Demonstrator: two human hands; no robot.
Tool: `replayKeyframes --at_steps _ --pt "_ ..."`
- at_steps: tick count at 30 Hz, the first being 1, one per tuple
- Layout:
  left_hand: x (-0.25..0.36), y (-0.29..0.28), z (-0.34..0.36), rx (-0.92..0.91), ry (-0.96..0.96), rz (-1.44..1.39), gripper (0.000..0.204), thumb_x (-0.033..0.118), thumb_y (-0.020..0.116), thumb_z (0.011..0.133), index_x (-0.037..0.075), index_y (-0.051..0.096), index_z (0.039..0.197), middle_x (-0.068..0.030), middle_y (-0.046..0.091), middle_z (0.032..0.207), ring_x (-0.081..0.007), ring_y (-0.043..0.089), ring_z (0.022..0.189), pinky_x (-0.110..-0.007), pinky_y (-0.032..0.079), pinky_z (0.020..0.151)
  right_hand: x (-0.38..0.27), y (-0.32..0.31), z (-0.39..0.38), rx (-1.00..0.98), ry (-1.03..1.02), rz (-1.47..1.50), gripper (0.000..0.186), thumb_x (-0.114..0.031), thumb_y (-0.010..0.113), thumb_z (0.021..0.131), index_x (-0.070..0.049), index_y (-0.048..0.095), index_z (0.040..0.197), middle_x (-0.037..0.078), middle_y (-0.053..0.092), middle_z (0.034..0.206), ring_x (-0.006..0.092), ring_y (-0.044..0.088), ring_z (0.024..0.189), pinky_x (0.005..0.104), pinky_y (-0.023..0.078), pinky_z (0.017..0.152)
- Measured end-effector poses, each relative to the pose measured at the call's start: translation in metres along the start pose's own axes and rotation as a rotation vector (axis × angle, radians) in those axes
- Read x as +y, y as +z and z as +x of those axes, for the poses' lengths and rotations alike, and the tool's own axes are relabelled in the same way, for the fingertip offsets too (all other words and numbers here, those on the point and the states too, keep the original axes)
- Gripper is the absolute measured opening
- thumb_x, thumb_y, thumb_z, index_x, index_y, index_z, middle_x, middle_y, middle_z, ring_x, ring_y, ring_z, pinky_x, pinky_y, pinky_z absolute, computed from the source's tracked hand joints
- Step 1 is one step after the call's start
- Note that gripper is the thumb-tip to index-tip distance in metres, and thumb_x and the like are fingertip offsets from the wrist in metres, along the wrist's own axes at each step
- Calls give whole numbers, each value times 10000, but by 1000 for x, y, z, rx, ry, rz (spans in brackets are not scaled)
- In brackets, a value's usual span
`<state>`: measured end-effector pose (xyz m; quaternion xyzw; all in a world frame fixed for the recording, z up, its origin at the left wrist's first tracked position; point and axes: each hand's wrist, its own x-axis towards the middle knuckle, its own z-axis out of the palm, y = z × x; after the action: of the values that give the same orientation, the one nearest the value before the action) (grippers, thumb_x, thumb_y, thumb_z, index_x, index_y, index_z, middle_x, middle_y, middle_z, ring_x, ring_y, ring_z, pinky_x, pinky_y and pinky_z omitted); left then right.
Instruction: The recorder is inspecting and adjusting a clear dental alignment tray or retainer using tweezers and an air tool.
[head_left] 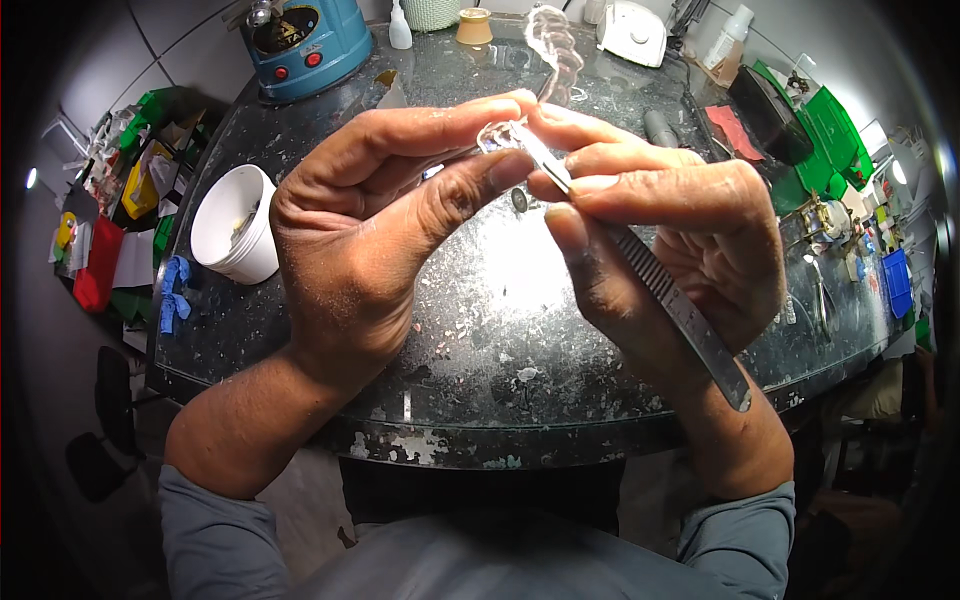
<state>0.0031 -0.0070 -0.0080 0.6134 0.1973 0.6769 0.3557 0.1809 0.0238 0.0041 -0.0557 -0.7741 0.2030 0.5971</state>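
Observation:
Near the middle, between thumb and fingers, my left hand [355,235] grips a small clear plastic piece [499,136]. In my right hand [680,240] is a scalpel-like metal tool [660,290] with a dark ribbed handle slanting down to the lower right; its silvery tip meets the clear piece. Both hands are closed, with their fingertips close together. Behind them on the dark, speckled bench [500,380] lies a clear scalloped plastic tray [553,50]. A small round metal disc [519,200] shows just below the fingertips.
A blue machine [330,50] stands at back left, a white bucket [220,220] and blue cloth [172,295] at left. Back right are a white device [630,35] and red sheet [730,130]. Coloured bins [95,260] line the left side; a green case [830,150] and pliers [822,300] are at right.

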Motion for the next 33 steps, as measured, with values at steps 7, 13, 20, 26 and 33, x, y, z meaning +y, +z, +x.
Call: replayKeyframes --at_steps 7,13,20,26,33 --pt "-3 0 -5 38 -140 -77 273 -8 627 891 -65 599 1157 -182 656 1153 -195 643 1064 -315 483 976 11 -1 0 -34 -100 25 185 58 707 817 24 573 941 173 660 933 294 685 927 471 558 909" --pt "0 2 -3 14 -157 -84 287 12 628 897 -71 591 1169 -178 658 1147 -201 643 1064 -319 472 983 16 -1 -3 -47 -110 95 262 37 680 848 26 507 1045 205 624 1023 401 625 1075 422 569 902" --pt "0 5 -2 40 -54 30 312 17 608 907 -45 594 1212 -199 641 1186 -236 608 1137 -366 431 1037 8 -4 -1 -49 -85 61 278 40 677 848 30 487 1051 224 601 1044 407 616 1088 391 585 877" --pt "0 3 0 11 -3 104 353 -14 577 908 -30 579 1260 -212 611 1245 -268 564 1209 -389 397 1075 10 -5 -1 -73 -178 -37 282 40 676 848 31 478 1049 218 598 1025 328 654 1024 394 584 878" --pt "3 3 0 8 -11 95 341 -18 566 912 -36 582 1253 -212 609 1249 -278 558 1219 -380 397 1079 6 -5 0 -68 -156 -88 289 43 681 844 29 478 1050 222 605 1023 287 662 1001 381 579 883"
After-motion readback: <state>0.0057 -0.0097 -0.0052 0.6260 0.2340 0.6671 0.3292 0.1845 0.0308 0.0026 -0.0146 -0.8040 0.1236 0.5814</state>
